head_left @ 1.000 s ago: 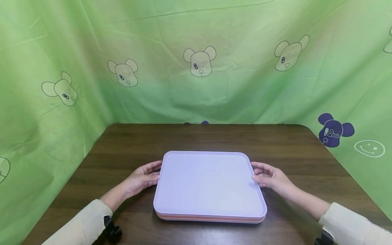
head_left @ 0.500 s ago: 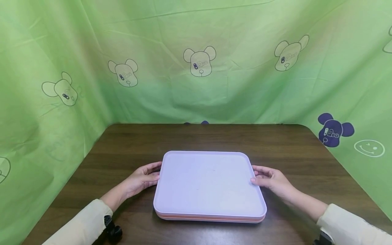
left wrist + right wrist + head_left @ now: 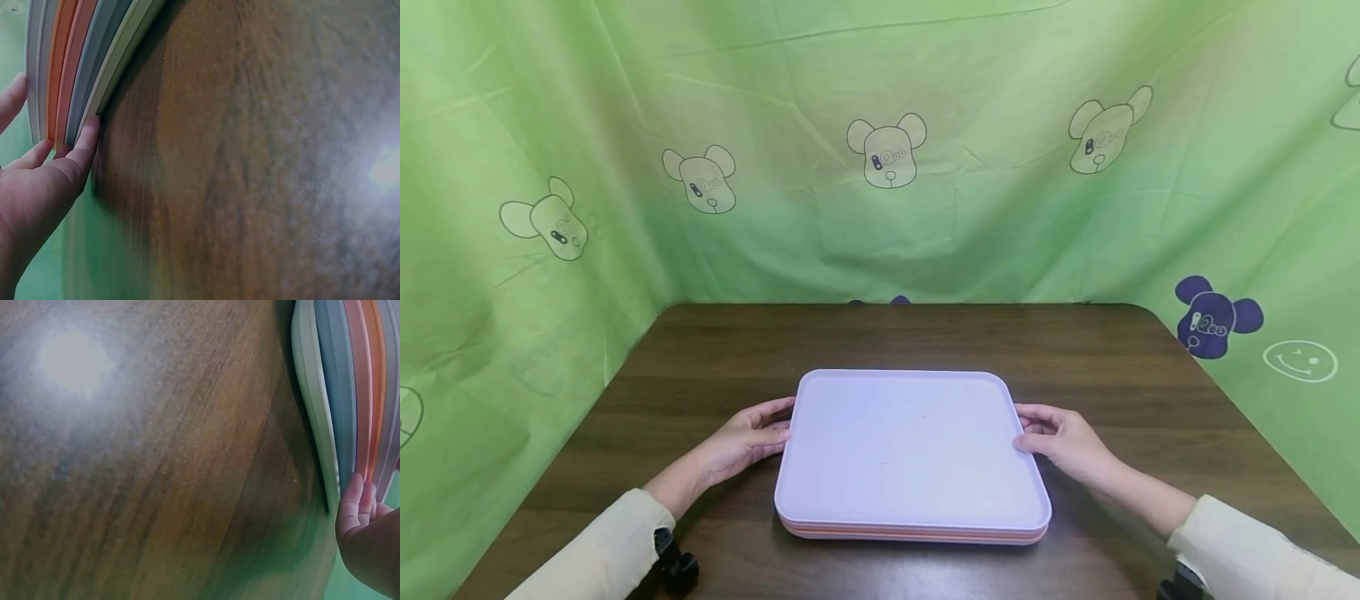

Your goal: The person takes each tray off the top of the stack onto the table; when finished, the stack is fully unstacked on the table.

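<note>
Neat tray stack (image 3: 913, 454) flat on the wooden table (image 3: 910, 337), a hand at each side!
Left hand (image 3: 745, 442), fingers parted and fairly straight, touches one side; right hand (image 3: 1067, 442) has its thumb at the rim, gripping or just pressing, can't tell. Stacking looks done, pale green tray (image 3: 306, 356) lowest, lavender tray (image 3: 913, 433) on top; perhaps only straightening remains. Printed green curtain (image 3: 887, 242) behind; just the hands crowd the stack.

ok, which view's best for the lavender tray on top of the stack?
Head: nearly the whole upper face and rim of the lavender tray are visible, with both hands at its sides. Left wrist shows a strip of its side edge only; right wrist likewise, near the picture's right border.
</note>
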`<state>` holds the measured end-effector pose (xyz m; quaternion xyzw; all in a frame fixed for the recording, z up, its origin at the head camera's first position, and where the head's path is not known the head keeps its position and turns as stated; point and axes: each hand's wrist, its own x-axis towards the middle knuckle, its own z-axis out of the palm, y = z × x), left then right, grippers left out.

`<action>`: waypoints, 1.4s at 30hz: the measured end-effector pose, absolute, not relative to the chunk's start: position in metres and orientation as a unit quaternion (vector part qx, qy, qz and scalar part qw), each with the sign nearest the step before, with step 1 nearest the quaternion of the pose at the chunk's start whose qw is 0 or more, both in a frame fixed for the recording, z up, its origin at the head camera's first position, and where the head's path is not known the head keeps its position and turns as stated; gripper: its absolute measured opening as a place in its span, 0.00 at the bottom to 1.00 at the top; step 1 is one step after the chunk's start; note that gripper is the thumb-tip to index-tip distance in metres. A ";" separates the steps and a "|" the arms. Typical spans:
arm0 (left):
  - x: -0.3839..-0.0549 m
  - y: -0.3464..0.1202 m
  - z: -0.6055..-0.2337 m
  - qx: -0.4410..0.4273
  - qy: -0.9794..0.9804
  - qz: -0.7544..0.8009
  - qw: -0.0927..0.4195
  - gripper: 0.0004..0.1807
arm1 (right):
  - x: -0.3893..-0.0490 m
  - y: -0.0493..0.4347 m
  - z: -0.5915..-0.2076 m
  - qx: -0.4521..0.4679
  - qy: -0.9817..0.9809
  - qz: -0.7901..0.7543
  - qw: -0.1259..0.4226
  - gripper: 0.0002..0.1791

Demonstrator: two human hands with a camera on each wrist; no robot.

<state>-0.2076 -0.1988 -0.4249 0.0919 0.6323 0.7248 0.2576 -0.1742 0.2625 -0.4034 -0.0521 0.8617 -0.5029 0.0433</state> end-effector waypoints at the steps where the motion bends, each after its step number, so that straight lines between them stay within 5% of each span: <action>1: -0.208 -0.199 -0.425 0.092 0.633 0.724 0.257 0.41 | -0.174 0.262 -0.403 -0.055 0.865 -0.498 0.040 0.29; 23: -0.209 -0.200 -0.428 0.109 0.638 0.717 0.259 0.41 | -0.174 0.260 -0.403 -0.049 0.884 -0.464 -0.013 0.28; 33: -0.210 -0.199 -0.428 0.125 0.638 0.715 0.258 0.42 | -0.183 0.262 -0.390 -0.053 0.867 -0.495 0.006 0.29; 42: -0.210 -0.199 -0.428 0.119 0.650 0.705 0.259 0.43 | -0.191 0.268 -0.385 -0.035 0.802 -0.590 0.083 0.33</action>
